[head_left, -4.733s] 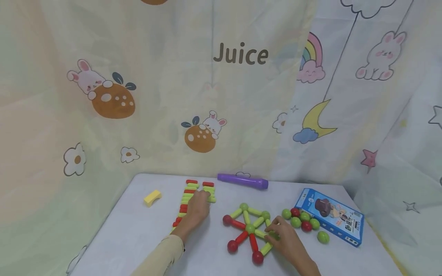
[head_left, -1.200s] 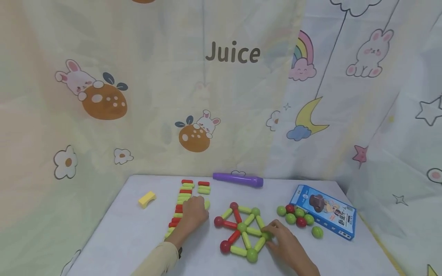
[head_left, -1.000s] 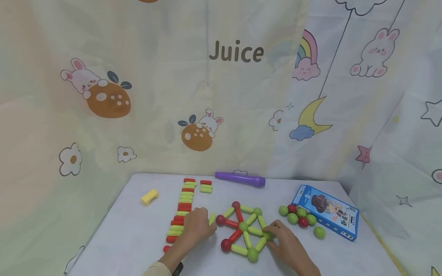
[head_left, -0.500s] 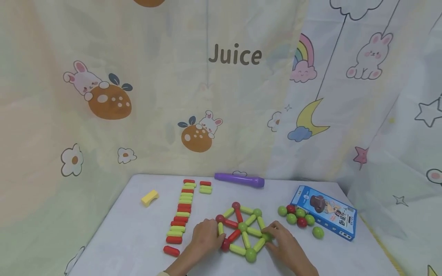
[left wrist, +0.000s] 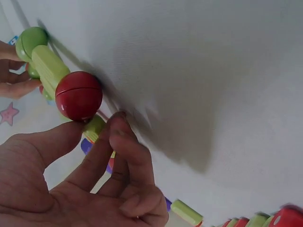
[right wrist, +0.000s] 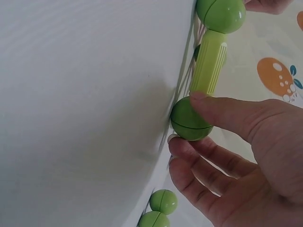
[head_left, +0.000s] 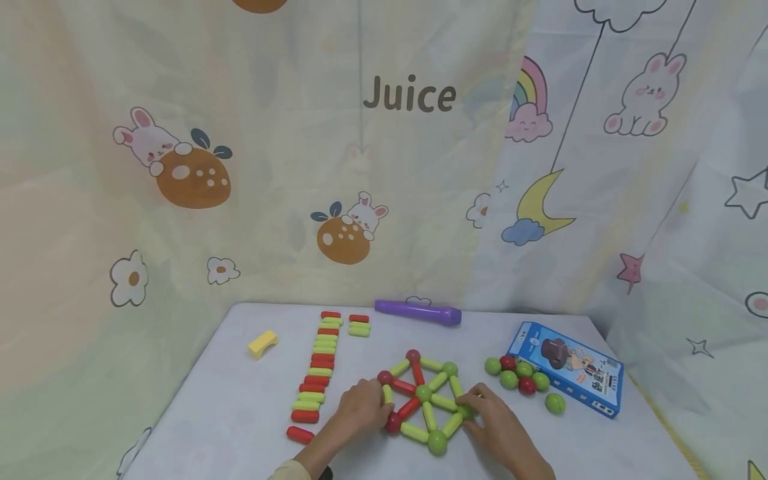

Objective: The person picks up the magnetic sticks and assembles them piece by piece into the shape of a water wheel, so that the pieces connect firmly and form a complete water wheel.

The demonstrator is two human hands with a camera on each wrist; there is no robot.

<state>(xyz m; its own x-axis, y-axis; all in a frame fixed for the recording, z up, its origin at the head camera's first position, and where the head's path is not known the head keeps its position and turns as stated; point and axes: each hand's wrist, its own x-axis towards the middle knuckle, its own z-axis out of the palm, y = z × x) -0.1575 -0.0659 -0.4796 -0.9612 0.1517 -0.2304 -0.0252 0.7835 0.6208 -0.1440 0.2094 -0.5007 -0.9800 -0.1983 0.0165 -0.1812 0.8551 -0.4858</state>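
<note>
A wheel of balls and rods lies on the table, with a green ball (head_left: 423,393) at its hub and red and lime spokes. My left hand (head_left: 360,405) pinches a lime rod (head_left: 387,395) on the wheel's left side, between two red balls. In the left wrist view, thumb and fingers close round that rod (left wrist: 94,127), right beside the nearer red ball (left wrist: 79,96). At the opposite rim, my right hand (head_left: 495,423) holds a green ball (right wrist: 189,119) between thumb and fingers; a lime rod (right wrist: 208,64) runs from it to another green ball (right wrist: 221,14).
Left of the wheel run red and lime rods (head_left: 318,372) in a column, with a short stack (head_left: 359,325) beside it. A yellow arch block (head_left: 263,345), purple microphone-shaped tube (head_left: 418,313), loose balls (head_left: 509,379) and blue box (head_left: 570,367) stand around the table.
My left hand has carried a lime rod from the rod column rightward to the wheel's left side. Earlier, the wheel turned and its balls shifted round. My right hand stays at the right rim.
</note>
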